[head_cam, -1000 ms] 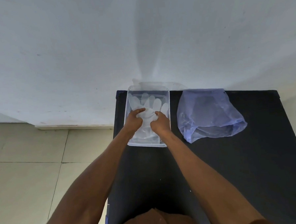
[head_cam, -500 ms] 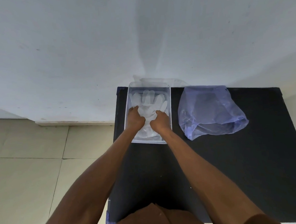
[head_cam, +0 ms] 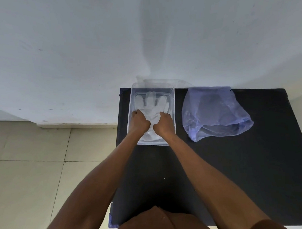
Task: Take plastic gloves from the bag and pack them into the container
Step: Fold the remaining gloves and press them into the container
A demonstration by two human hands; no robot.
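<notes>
Inside the container (head_cam: pixel 130 105), both hands (head_cam: pixel 151 124) press a translucent, fingers-spread glove (head_cam: pixel 152 103) flat.

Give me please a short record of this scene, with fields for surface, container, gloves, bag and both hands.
surface: black table
container: clear tray, at table's far left corner
gloves: translucent gloves, flat inside container, fingers pointing to the wall
bag: bluish plastic bag, right of container, apart from it
left hand: pressing on gloves
right hand: pressing on gloves
</notes>
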